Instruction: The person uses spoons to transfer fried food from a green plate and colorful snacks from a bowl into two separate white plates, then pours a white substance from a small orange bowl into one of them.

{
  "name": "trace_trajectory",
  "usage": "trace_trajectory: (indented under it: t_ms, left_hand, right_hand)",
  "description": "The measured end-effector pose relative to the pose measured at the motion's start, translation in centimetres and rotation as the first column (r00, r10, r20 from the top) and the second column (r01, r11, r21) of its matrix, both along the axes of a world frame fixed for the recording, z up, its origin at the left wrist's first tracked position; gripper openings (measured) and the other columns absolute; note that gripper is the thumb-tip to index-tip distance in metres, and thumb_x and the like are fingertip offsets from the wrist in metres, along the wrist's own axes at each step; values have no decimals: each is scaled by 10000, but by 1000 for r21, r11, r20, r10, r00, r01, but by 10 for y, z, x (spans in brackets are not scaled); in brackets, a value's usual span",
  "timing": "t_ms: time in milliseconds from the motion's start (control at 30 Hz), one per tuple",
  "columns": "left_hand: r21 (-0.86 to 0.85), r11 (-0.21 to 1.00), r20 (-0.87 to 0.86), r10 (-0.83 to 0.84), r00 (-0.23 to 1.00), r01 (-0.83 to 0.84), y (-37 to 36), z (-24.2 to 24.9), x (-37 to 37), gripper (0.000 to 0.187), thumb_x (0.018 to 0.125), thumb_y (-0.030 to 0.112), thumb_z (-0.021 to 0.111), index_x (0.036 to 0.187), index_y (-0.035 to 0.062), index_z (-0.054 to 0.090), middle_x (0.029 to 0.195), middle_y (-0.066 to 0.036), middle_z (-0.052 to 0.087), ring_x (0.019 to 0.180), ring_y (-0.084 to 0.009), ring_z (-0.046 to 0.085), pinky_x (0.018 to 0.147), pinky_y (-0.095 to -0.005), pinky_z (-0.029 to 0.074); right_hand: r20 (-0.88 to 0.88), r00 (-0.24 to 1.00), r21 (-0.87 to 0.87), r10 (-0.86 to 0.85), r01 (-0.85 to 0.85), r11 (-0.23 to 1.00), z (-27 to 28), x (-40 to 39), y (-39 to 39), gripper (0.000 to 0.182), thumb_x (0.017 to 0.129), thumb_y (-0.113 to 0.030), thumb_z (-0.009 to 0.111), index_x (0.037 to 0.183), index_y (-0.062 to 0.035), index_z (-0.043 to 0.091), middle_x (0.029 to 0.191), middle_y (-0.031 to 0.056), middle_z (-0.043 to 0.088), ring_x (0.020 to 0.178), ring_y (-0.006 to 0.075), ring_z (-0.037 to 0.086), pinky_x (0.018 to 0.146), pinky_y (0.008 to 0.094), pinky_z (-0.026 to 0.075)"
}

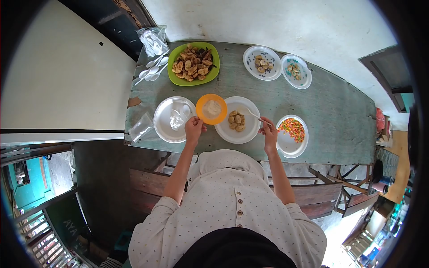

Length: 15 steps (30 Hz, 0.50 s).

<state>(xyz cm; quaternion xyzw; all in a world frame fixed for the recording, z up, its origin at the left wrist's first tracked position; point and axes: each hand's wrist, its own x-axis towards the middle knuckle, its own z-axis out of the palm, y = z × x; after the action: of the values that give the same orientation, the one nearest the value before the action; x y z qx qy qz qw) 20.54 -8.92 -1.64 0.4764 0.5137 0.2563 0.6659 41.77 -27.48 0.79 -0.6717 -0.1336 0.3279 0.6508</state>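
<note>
My left hand [195, 129] grips the near rim of an orange bowl [206, 117] that contains a pale, creamy sauce. The bowl's right edge overlaps a white plate [230, 136] bearing a small pile of browned food pieces [237, 121]. Over the right side of that plate, my right hand [268, 131] pinches a white plastic spoon [254, 115], its end pointing left toward the pile. Left of the bowl, a stack of white disposable plates [161, 125] has a clear plastic piece and a spoon on top. A white plate [288, 150] of chopped orange, red and green vegetables sits just right of my right hand.
At the back left, a green plate [216, 58] is heaped with browned pieces, beside loose white spoons [153, 70] and a bag of spoons [154, 41]. Two patterned plates [250, 52] with small portions stand at the back right. A clear plastic wrapper [141, 127] lies at the table's left edge.
</note>
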Motion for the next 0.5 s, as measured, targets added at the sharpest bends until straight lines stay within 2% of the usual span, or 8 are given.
trace_trajectory:
  t_ms: [367,500]
  left_hand:
    - [-6,1000,5,25,1000,-25,2,1,-4,98,809,53,526,852,-35,513,662,-65,572,493,-104,551,450,-226,495]
    - [2,1000,5,23,1000,-23,2,0,-2,99,811,54,526,851,-34,508,656,-62,567,494,-104,552,449,-226,495]
  right_hand:
    - [8,1000,7,16,-16,1000,2,-2,1,243,871,-234,493,1038,-84,586,957,14,610,579,38,487,564,174,331]
    - [8,996,-7,85,-84,996,0,0,-6,255,872,-229,497,1057,-71,571,977,30,602,593,46,491,573,176,342]
